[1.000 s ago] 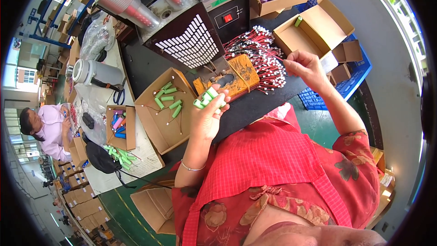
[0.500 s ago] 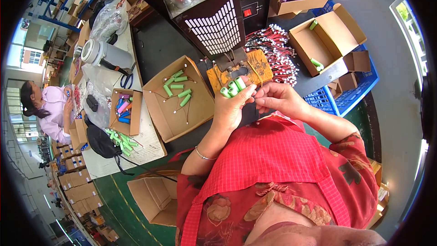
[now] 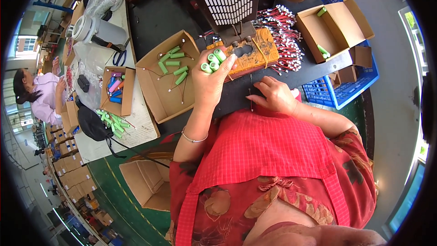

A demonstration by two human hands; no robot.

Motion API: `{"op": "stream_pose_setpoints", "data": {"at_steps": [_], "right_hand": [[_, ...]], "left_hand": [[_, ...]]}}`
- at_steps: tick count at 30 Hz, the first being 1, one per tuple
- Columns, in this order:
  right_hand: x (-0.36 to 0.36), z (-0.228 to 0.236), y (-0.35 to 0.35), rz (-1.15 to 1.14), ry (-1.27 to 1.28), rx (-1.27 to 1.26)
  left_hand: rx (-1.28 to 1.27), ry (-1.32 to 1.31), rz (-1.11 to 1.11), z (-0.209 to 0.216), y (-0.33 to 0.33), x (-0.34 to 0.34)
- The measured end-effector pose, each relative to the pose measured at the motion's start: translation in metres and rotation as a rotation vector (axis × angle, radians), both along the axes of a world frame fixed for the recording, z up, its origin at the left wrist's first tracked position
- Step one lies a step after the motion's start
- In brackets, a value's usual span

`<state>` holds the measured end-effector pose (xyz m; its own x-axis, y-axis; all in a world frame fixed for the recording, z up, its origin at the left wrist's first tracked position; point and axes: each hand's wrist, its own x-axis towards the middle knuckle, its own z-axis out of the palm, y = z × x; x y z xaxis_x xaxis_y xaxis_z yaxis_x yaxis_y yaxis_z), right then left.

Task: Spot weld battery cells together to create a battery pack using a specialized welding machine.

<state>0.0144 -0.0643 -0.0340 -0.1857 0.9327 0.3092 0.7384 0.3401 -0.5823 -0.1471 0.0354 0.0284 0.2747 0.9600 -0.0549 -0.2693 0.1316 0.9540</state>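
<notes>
Over the flat black bench (image 3: 154,23), our left hand (image 3: 211,82) curls round green, plastic-looking cylinders (image 3: 219,55), likely light, rigid, slippery, best gripped mid-barrel; our half-open right hand (image 3: 276,96) seems empty.

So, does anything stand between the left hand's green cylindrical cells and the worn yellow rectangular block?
The thumb of the bare left hand lies along the green cylindrical cells, on the side toward the worn yellow rectangular block; nothing else visible intervenes.

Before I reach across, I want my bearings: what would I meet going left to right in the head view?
Co-worker, small box, large box, left hand, right hand, blue basket.
</notes>
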Motion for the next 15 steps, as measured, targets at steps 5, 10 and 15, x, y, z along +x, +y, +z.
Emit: {"op": "stream_pose_setpoints", "data": {"at_steps": [5,10,15], "right_hand": [[-0.011,-0.016,-0.010,0.055,-0.318,0.109],[0.002,-0.029,-0.009,0.318,-0.155,0.148],[0.005,0.015,-0.005,-0.010,0.723,-0.424]], "left_hand": [[0.009,-0.015,0.021,-0.005,-0.001,0.001],[0.028,0.023,0.006,-0.002,-0.001,0.003],[0.264,0.311,-0.008,-0.004,0.002,-0.002]]}}
